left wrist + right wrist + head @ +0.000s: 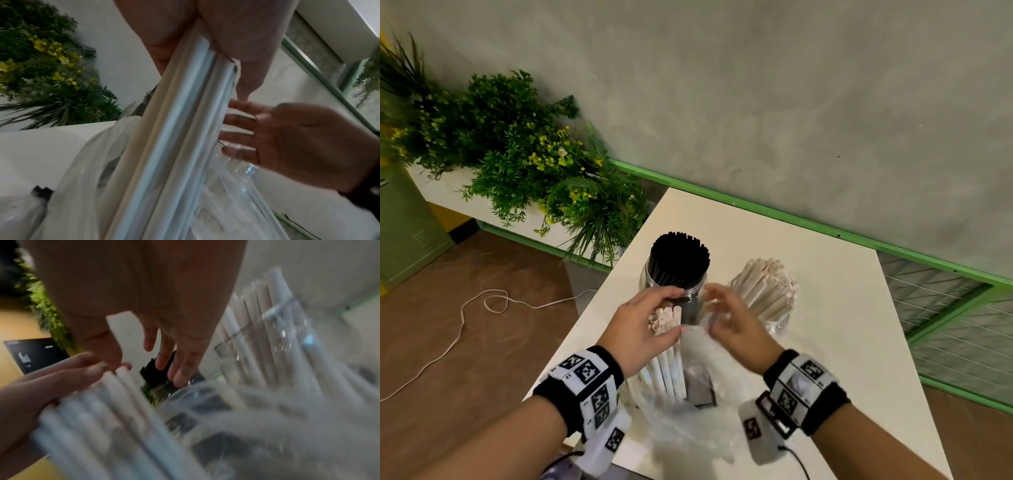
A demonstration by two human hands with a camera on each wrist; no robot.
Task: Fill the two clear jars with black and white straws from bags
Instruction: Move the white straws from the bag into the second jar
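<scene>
— White straws (665,349), a bundle of them, where are they relative to the hands?

— The left hand (642,330) has its fingers and thumb curled around the bundle near the upper ends. The right hand (732,325) is just beside it, fingers spread and relaxed, holding nothing I can see; the picture is blurred there.

— Which way does the bundle point?

— Its long axis is nearly upright, a little tilted. The upper ends point up toward the jars, the lower ends go down into a clear plastic bag (698,421) that lies on the desk (842,342), near its front edge.

— And behind the hands?

— Two clear jars stand on the desk. The left jar (650,277) holds black straws (679,257), upright. The right jar (779,323) holds white straws that lean and fan out. The two jars stand near each other, I cannot tell if they touch.
</scene>
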